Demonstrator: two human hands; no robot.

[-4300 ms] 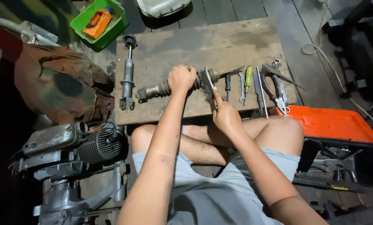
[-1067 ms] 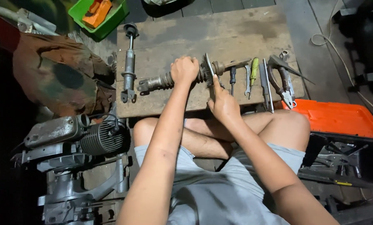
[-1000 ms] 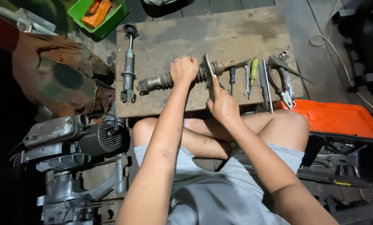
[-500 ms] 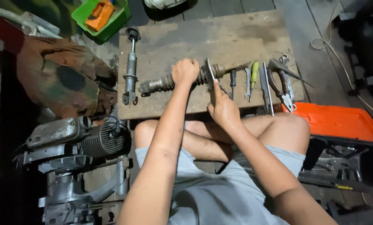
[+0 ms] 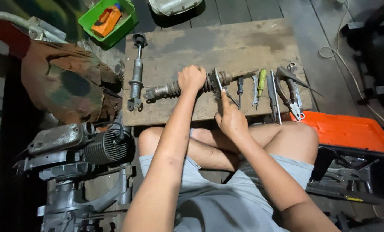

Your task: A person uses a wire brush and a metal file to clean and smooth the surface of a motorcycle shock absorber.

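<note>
one greasy coil-sprung shock absorber (image 5: pixel 170 89), lying flat

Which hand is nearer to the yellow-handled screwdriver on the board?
The right hand. It lies below and to the left of the screwdriver, holding a thin tool upright. The left hand is farther left, gripping the spring shock.

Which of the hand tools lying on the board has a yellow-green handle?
The screwdriver, fourth tool right of the right hand; the others are bare dark metal.
</note>
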